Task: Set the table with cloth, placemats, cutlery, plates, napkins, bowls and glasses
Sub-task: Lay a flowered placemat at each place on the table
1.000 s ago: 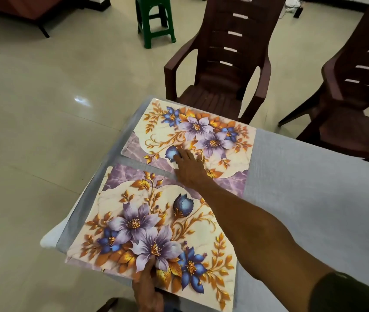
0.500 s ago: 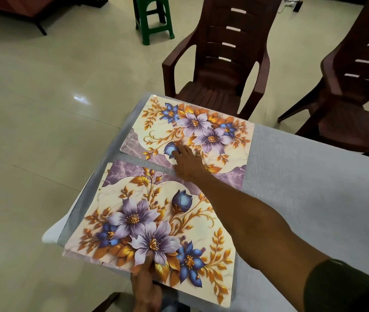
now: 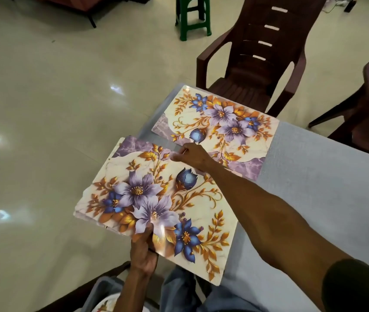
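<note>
Both hands pinch the near floral placemat (image 3: 156,203) — left hand (image 3: 144,255) at its near edge, right hand (image 3: 192,155) at its far edge — overhanging the grey tablecloth (image 3: 314,176)'s left side, so a slipped grip could drop it or nudge the far placemat (image 3: 219,124).

Soft indoor light, floor (image 3: 44,109) glare spots, perhaps slight edge blur.

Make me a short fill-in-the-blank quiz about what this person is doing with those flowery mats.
1. The left hand grips the near edge of the near floral rectangular placemat with curled ____.
2. The far floral rectangular placemat lies flat on the ____ tablecloth.
3. Beyond the table stands a dark ____ plastic armchair.
4. On the floor stands a ____ plastic stool.

Missing words: fingers; grey; brown; green
</note>
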